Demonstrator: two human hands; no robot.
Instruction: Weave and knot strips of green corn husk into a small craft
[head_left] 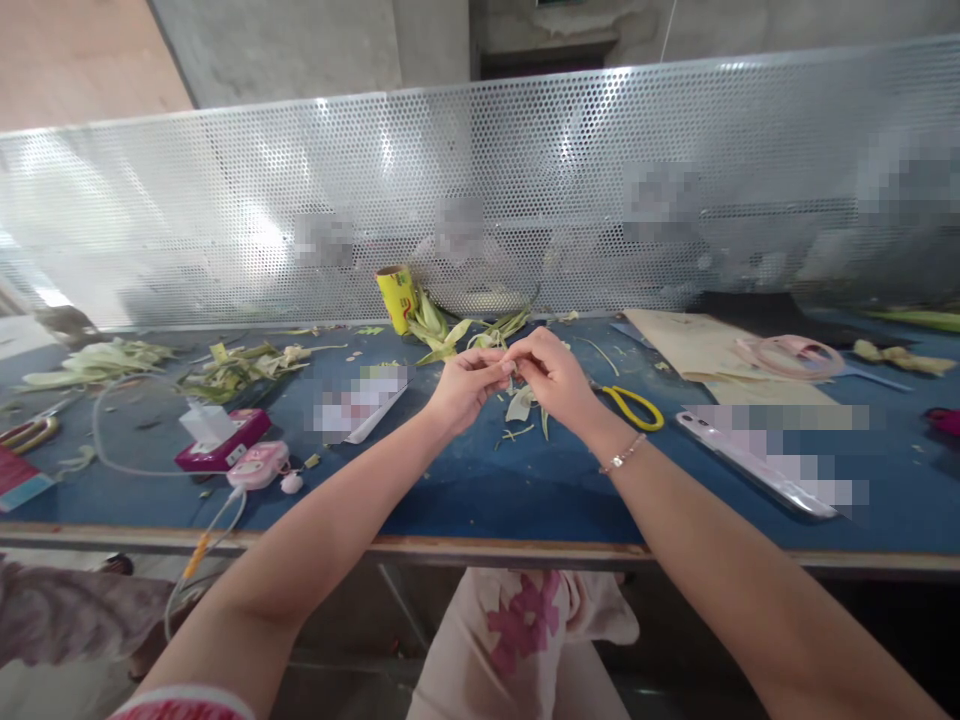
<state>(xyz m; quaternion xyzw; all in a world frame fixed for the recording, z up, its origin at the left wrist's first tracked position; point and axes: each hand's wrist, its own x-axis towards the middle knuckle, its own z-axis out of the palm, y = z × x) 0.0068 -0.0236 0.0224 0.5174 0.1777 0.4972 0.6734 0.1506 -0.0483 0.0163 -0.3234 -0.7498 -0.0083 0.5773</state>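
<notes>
My left hand (472, 385) and my right hand (551, 375) meet over the middle of the blue table, fingertips pinched together. Between them is a small pale piece that looks like corn husk; the fingers cover most of it. Just below, a pale curled bit of husk (519, 404) and thin green shreds show; whether they hang from the fingers or lie on the table I cannot tell. Beyond my hands lie green corn husks (442, 335). Scissors with yellow handles (636, 408) rest right beside my right wrist.
A yellow roll (396, 298) stands by the perforated metal screen (450, 180). Husk heaps (244, 372), a purple power adapter (225, 440) with cables and a pink case (259, 465) are left. A phone (757, 465), brown paper (690, 345) and a pink tape roll (787, 357) lie right.
</notes>
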